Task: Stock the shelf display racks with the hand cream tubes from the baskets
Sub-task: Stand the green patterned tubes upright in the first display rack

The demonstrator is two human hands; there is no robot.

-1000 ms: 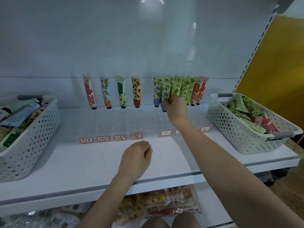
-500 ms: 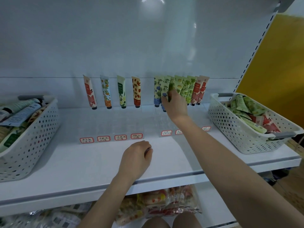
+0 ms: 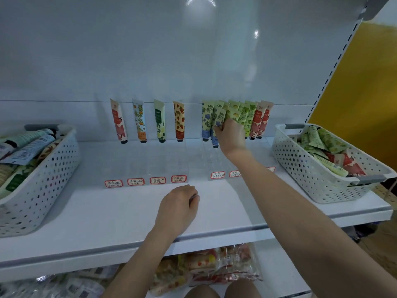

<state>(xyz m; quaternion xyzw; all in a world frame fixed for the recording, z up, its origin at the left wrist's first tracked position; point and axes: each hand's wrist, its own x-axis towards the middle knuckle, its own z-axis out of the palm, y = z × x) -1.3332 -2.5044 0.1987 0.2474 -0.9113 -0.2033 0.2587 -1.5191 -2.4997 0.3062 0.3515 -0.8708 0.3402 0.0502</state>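
Right hand [image 3: 231, 137] has slid a little left along the back row, off the green tubes [image 3: 245, 115] and onto a blue-flowered tube [image 3: 218, 117]. Fingers and thumb pinch that tube low on its body. It stands cap down, just in front of a second blue-flowered one [image 3: 206, 119], at the back of the right-hand clear rack [image 3: 202, 160]. Whether the cap is seated in a slot cannot be told.

Left hand [image 3: 178, 206] has not moved. It rests on the white shelf [image 3: 107, 211] in a loose fist, nothing seen inside it, well apart from the right.

Right hand covers the lower ends of the nearest green tubes. Right forearm crosses the rack front and hides part of the red-bordered labels [image 3: 217, 175] there.

Beyond the green tubes, two red tubes [image 3: 261, 121] lean at the row's end.

Left rack [image 3: 150, 162] holds four single tubes at the back, one per lane: red [image 3: 118, 123], orange-fruit [image 3: 139, 121], green with white flowers [image 3: 160, 122], strawberry [image 3: 179, 121]. Four labels [image 3: 135, 181] sit along its front.

Right basket [image 3: 311, 175], white and perforated, sits at the shelf's right end with green and red tubes [image 3: 324, 140] piled in it. Left basket [image 3: 36, 186] at the other end holds mixed tubes [image 3: 28, 147].

Bagged packets [image 3: 206, 267] lie on the shelf below. Yellow wall [image 3: 365, 93] stands to the right of the unit.
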